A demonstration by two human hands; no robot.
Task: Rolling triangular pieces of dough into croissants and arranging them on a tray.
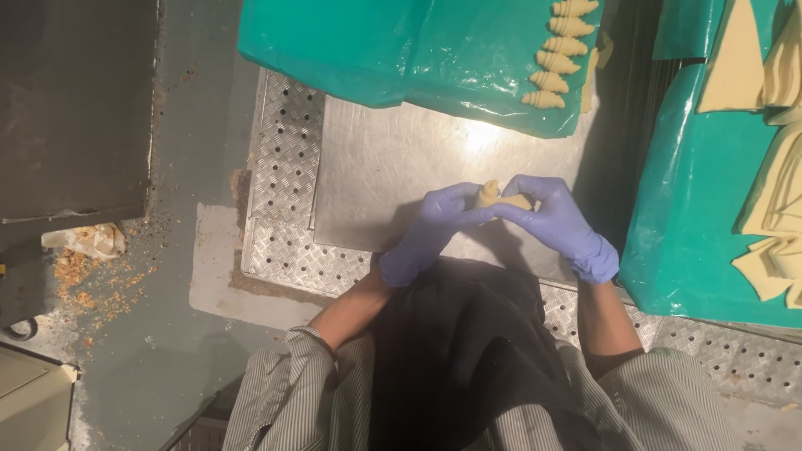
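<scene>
- seen from above, a person in a striped shirt and dark apron stands over a steel tabletop (393, 167).
- both hands wear purple gloves and meet at the middle of the tabletop, each gripping one end of a small piece of pale dough (499, 197).
- left hand (434, 227): fingers pinched around the left end of the dough piece, which tips up toward the far side.
- right hand (551, 219): fingers curled over the right end, pressing it between thumb and fingertips.
- the dough piece's long axis runs roughly left to right, with the left tip raised and the right end lower and mostly hidden by the glove.
- far ahead, a teal plastic sheet (401, 50) covers a tray; a row of five rolled dough crescents (558, 58) lies along its right side, each lying crosswise, stacked one behind the next.
- to the right, a second teal sheet (685, 217) carries flat pale dough triangles (773, 192), overlapping, points mostly toward the left.
- on the left, the grey floor (167, 334) shows scattered crumbs (92, 280).
</scene>
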